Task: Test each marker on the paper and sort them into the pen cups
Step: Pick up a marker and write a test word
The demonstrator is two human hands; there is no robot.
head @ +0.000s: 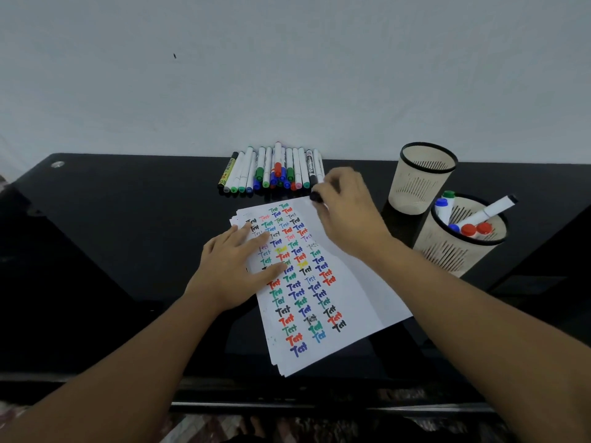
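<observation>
A stack of white paper point(361, 282) covered with coloured "Test" marks lies on the black table. My left hand point(235, 266) rests flat on the paper's left side, fingers straight. Beside the paper's top right corner, my right hand point(347, 212) grips a black-capped marker point(316, 196). A row of several capped markers point(271, 169) lies along the wall at the back. Two beige pen cups stand on the right: the far cup point(422, 177) looks empty, and the near cup point(460, 247) holds several markers with blue, red, green and black caps.
The black glossy table point(128, 219) runs to a pale wall at the back. Its front edge lies below the paper, with patterned floor beyond. A small metal fitting point(57, 164) sits at the table's far left corner.
</observation>
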